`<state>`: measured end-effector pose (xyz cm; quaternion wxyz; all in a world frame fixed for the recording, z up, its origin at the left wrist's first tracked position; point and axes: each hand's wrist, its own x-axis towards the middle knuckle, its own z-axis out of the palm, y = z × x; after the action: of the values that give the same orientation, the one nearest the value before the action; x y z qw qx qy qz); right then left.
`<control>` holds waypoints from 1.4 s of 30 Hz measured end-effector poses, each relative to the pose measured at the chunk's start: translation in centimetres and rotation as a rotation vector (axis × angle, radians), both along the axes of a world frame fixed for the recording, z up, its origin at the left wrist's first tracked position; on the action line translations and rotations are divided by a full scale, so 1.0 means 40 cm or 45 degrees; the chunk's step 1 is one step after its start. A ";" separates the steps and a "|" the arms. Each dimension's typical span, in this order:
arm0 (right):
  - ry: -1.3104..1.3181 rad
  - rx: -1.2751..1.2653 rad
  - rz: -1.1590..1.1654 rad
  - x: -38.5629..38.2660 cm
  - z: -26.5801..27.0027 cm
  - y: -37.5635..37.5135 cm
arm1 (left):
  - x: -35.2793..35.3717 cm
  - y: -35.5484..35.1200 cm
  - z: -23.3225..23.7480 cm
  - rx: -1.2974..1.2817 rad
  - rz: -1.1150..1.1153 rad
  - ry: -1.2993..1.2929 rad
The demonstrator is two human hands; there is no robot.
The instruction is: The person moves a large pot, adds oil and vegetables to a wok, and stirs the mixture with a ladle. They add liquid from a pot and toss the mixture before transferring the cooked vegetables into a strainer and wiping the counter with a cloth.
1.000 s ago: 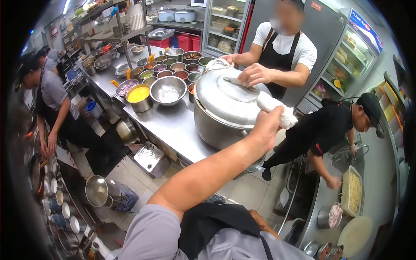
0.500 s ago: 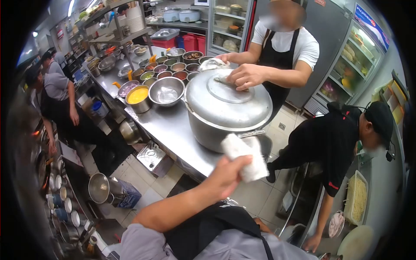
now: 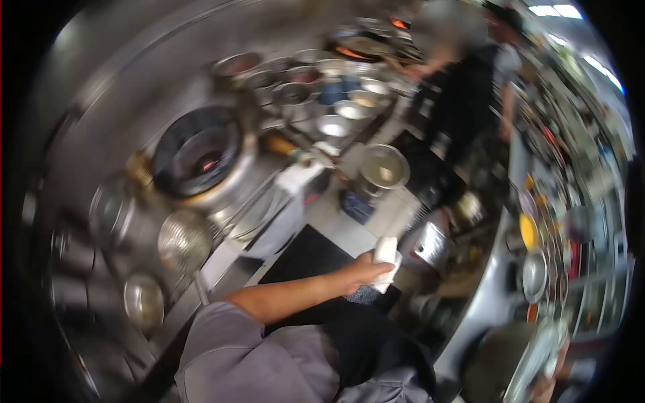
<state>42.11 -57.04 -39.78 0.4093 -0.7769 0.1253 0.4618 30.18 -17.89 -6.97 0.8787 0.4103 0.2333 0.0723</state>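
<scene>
My left hand (image 3: 363, 272) reaches out from the grey sleeve at the bottom and is closed on a folded white cloth (image 3: 386, 255). It hangs over a dark floor mat (image 3: 306, 258) between the stove line and the steel counter. The wok burner (image 3: 198, 154), with a red glow inside, lies up and to the left of the hand. My right hand is out of sight. The whole view is blurred by motion.
A perforated ladle (image 3: 183, 238) and round pots hang by the stove at left. Several metal bowls (image 3: 332, 124) line the back. A lidded bucket (image 3: 383, 168) stands on the floor. A person in a dark apron (image 3: 463, 101) stands ahead. The counter (image 3: 484, 302) with a yellow bowl (image 3: 529, 232) runs down the right.
My view has swung left from the big lidded pot on the counter to the stove line. My left hand has come down and back towards my body, still holding the cloth.
</scene>
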 end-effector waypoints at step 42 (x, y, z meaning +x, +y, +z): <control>0.101 0.084 0.488 0.249 -0.164 0.571 | -0.192 0.083 -0.831 0.273 0.125 1.222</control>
<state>52.08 -34.19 -46.32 0.3337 -0.7539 -0.0241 0.5654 22.48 -14.59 -40.21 0.6206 0.4738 0.6220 -0.0601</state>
